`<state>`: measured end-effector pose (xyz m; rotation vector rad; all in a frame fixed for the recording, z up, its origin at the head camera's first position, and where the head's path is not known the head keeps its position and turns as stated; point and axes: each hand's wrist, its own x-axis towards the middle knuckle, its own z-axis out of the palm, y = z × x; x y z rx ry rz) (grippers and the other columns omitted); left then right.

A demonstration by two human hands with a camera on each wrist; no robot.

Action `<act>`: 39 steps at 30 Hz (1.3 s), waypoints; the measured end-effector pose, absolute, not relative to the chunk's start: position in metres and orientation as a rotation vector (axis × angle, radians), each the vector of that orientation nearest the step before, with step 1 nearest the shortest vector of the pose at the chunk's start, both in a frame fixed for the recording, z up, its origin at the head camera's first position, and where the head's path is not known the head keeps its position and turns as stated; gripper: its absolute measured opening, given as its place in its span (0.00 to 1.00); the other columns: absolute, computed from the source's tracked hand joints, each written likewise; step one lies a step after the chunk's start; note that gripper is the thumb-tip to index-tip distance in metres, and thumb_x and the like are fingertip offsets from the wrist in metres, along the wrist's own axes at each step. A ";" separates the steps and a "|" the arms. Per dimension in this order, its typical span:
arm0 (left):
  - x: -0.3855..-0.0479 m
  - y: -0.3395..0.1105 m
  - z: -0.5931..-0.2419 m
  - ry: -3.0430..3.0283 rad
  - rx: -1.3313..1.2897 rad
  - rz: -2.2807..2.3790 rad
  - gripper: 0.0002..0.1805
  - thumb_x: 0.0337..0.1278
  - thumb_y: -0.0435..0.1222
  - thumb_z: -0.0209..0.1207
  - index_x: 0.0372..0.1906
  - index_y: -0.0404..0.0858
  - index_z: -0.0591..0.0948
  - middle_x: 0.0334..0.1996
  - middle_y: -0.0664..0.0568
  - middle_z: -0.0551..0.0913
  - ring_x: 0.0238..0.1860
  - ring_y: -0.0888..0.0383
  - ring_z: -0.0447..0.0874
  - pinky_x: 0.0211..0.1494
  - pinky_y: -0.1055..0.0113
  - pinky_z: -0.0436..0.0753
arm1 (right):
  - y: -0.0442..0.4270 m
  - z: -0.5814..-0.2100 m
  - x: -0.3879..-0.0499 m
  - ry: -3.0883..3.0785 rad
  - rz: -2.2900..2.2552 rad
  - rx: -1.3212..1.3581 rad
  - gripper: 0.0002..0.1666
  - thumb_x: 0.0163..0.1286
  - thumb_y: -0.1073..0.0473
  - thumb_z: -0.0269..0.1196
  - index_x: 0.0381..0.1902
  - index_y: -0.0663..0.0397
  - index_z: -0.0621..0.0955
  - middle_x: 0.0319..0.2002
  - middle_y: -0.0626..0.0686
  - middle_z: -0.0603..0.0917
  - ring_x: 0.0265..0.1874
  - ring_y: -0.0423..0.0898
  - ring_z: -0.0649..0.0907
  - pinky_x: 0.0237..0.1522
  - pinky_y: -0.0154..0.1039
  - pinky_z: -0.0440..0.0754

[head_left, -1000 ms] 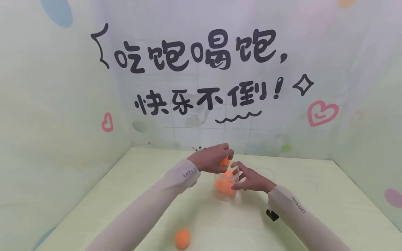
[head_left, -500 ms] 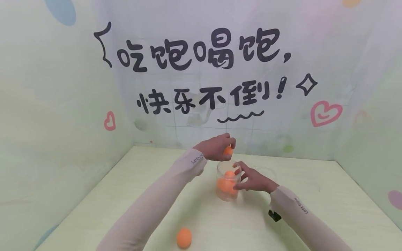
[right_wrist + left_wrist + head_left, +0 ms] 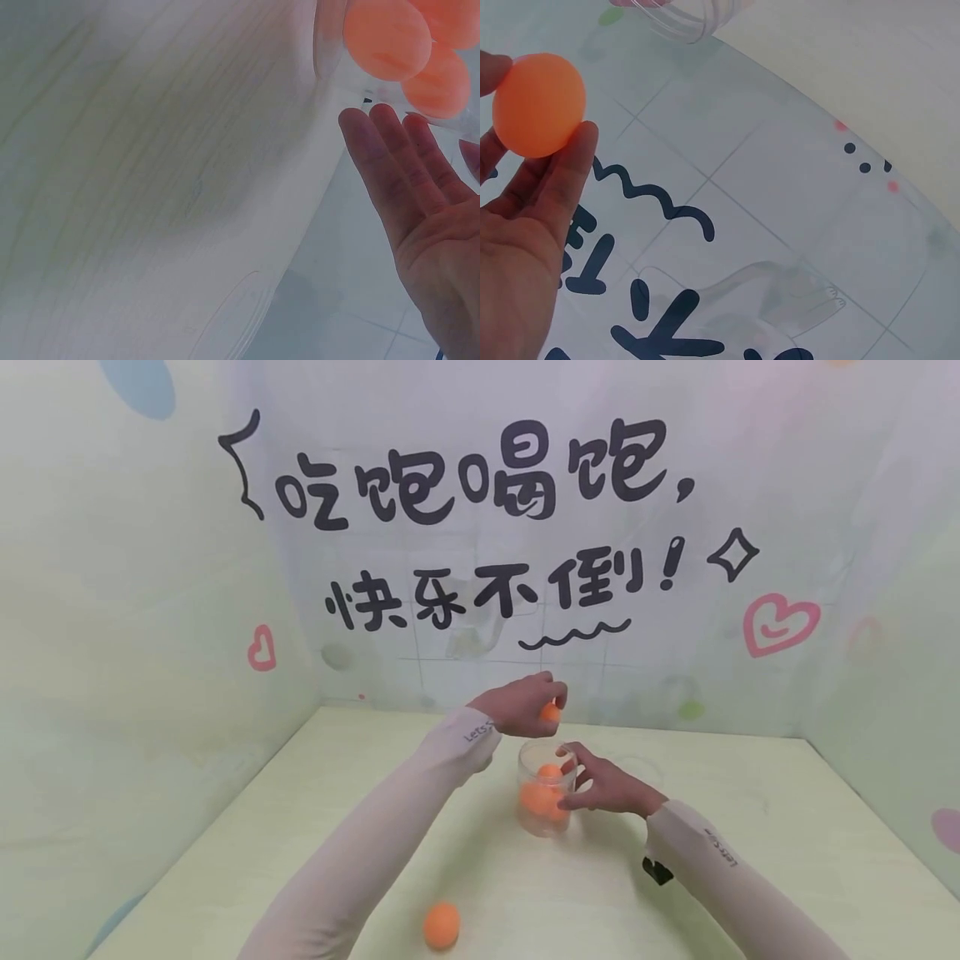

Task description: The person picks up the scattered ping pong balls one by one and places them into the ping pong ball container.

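My left hand (image 3: 522, 704) pinches an orange ping-pong ball (image 3: 551, 714) above the open mouth of a clear jar (image 3: 546, 829). In the left wrist view the ball (image 3: 540, 105) sits between thumb and fingertips, with the jar's rim (image 3: 690, 30) at the top edge. Several orange balls (image 3: 542, 797) lie inside the jar. My right hand (image 3: 611, 789) holds the jar at its right side, thumb in front and fingers toward the back. In the right wrist view, that hand's fingers (image 3: 409, 161) reach up along the clear wall, balls (image 3: 388, 37) showing through.
One more orange ball (image 3: 442, 926) lies on the pale table (image 3: 517, 893) near its front edge. A clear round lid (image 3: 641, 770) lies behind the right hand. Printed fabric walls (image 3: 480, 685) enclose the back and sides. Something small and black (image 3: 657, 870) is under the right sleeve.
My left hand has risen with the ball from just inside the jar's mouth to above it, shifting slightly right. The right hand stays on the jar, and the ball on the table stays put.
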<state>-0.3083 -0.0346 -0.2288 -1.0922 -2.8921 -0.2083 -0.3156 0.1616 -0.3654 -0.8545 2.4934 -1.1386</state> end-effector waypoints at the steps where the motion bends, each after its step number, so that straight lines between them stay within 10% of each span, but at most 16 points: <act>1: -0.308 -0.035 -0.229 -2.894 -1.092 -0.211 0.11 0.55 0.34 0.57 0.45 0.41 0.78 0.37 0.51 0.73 0.32 0.59 0.72 0.31 0.73 0.70 | 0.161 -0.365 -0.316 2.494 -1.138 -0.854 0.46 0.58 0.51 0.69 0.66 0.53 0.58 0.55 0.61 0.74 0.47 0.52 0.79 0.37 0.44 0.82; 39: -0.307 -0.044 -0.237 -2.927 -1.129 -0.233 0.17 0.55 0.37 0.60 0.51 0.43 0.76 0.44 0.51 0.75 0.44 0.58 0.75 0.48 0.67 0.77 | 0.161 -0.366 -0.316 2.485 -1.124 -0.879 0.46 0.57 0.50 0.69 0.67 0.53 0.57 0.55 0.61 0.74 0.47 0.52 0.79 0.38 0.44 0.82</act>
